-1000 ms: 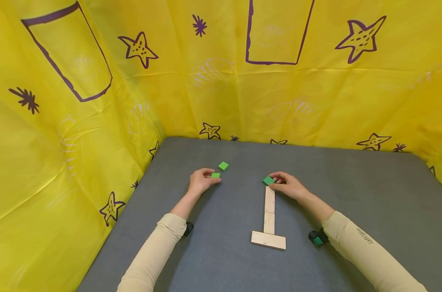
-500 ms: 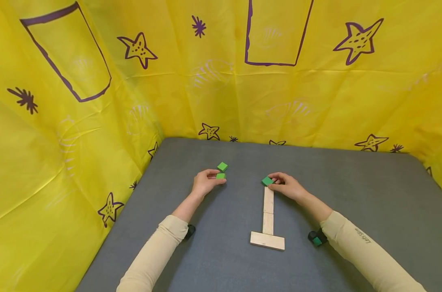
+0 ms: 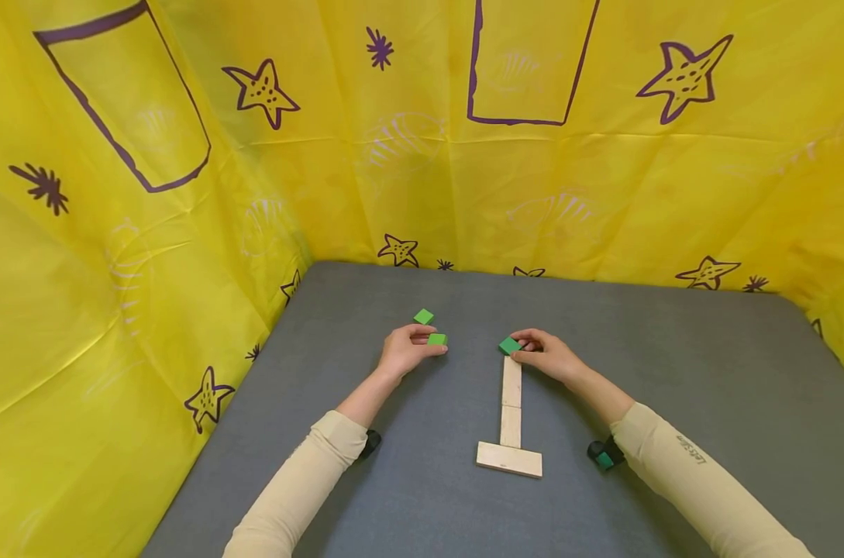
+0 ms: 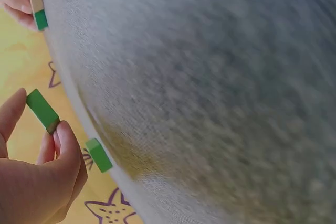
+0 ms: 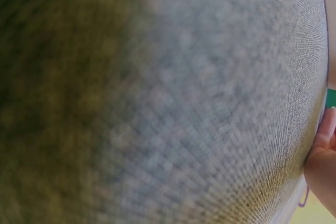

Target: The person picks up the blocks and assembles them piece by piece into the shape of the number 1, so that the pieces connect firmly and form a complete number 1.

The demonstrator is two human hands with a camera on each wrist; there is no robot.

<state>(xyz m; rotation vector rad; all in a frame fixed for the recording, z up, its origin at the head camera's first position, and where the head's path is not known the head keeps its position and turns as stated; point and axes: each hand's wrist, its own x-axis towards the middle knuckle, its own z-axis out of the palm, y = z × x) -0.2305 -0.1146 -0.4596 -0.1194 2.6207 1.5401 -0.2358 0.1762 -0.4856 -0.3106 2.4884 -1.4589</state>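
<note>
In the head view my left hand pinches a light green block between thumb and fingers. The left wrist view shows this held block raised off the table. A second light green block lies on the table just beyond that hand. My right hand grips a darker green block at the far end of a wooden plank. Another wooden plank continues that line toward me, ending at a crosswise plank. The right wrist view catches only part of the right hand.
The planks and blocks lie on a grey-covered table. Yellow cloth with purple drawings hangs behind the table and along its left side. A dark wrist camera sits under the right sleeve.
My left hand has moved to the right with its light green block, toward the planks. The right hand stays at the darker green block, almost unmoved.
</note>
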